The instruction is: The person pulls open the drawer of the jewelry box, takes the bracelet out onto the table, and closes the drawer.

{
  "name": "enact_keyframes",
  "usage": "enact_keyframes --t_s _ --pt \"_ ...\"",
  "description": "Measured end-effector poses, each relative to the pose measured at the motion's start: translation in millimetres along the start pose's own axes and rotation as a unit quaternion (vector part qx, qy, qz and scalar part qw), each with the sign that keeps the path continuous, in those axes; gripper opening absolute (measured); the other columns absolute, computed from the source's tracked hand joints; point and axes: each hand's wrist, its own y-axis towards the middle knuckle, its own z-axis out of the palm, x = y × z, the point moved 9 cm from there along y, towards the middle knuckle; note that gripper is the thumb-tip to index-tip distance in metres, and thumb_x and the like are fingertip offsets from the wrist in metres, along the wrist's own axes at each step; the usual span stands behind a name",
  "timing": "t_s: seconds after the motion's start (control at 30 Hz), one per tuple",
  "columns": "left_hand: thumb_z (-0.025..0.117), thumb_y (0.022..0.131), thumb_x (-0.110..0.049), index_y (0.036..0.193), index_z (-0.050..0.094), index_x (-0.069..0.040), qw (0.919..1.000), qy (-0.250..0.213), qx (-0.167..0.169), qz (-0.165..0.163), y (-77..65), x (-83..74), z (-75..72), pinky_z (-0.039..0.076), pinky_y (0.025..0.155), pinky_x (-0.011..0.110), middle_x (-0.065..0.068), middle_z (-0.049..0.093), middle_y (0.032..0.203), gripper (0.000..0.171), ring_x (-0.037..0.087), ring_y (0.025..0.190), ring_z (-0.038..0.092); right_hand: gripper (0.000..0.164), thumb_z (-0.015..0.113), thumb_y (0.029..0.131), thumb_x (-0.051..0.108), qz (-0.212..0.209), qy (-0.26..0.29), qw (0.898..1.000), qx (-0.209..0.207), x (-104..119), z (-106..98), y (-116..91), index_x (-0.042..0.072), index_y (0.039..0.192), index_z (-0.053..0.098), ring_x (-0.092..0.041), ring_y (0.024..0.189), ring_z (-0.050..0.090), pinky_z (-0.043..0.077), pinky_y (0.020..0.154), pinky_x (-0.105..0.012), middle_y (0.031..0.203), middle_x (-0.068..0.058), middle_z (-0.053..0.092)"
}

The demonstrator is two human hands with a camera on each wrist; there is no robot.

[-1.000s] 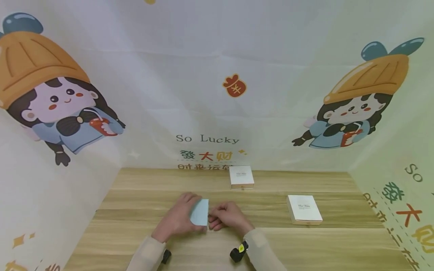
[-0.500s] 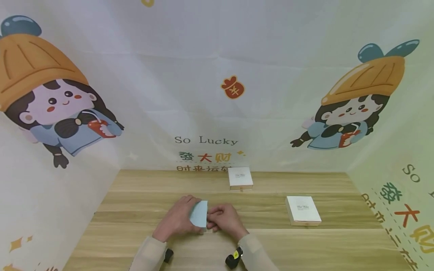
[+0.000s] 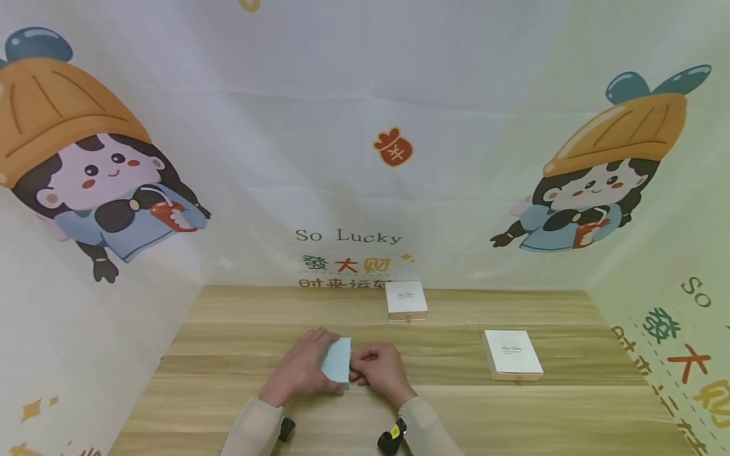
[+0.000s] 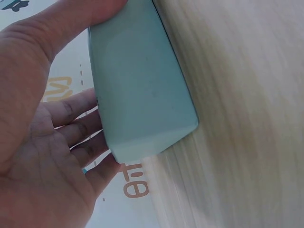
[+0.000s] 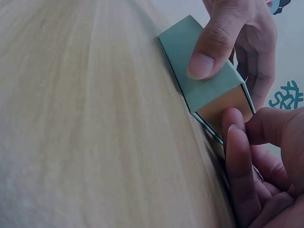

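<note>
Between the left hand (image 3: 299,368) and the right hand (image 3: 381,370), a mint-green box (image 3: 338,361) rests on the wood-grain tabletop (image 3: 542,418). Its tan end (image 5: 218,107) points toward the right hand; its clearest long edge runs away from the person, though the left hand hides the full long axis. Left thumb and outstretched fingers grip opposite sides. Right fingers are curled at the tan end; any pinch cannot be told. Beyond the right hand stands one white box (image 3: 405,297); well to its right, a second white box (image 3: 515,352).

A square white cardboard box (image 3: 406,297) stands on the pale wood-grained table (image 3: 570,418). To that box's front right lies a similar second box (image 3: 513,352); above the first, a red pouch print (image 3: 393,147) marks the white cloth backdrop (image 3: 274,133).
</note>
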Motion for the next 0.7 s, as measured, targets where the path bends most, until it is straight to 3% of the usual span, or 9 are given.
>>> enact_keyframes --t_s 0.4,0.7 --pt "0.1 0.055 -0.033 0.137 0.057 -0.008 0.9999 -0.008 0.007 -0.005 -0.2 0.9 -2.2 0.051 0.093 0.045 0.005 0.062 0.127 0.096 0.02 0.11 0.055 0.006 0.073 0.085 0.003 -0.047 -0.024 0.999 0.003 4.5 0.9 2.1 -0.003 0.086 0.074 -0.01 0.063 0.07 0.06 0.06 -0.023 0.075 -0.011 0.076" --pt "0.101 0.053 -0.032 0.138 0.057 -0.008 0.9999 -0.006 0.009 -0.003 0.8 -0.6 -0.1 0.052 0.093 0.045 0.006 0.062 0.127 0.098 0.021 0.11 0.056 0.003 0.074 0.086 0.008 -0.087 -0.127 0.988 -0.005 15.4 -4.6 -2.4 0.004 0.086 0.075 -0.005 0.068 0.065 0.054 0.062 -0.018 0.078 -0.005 0.075"
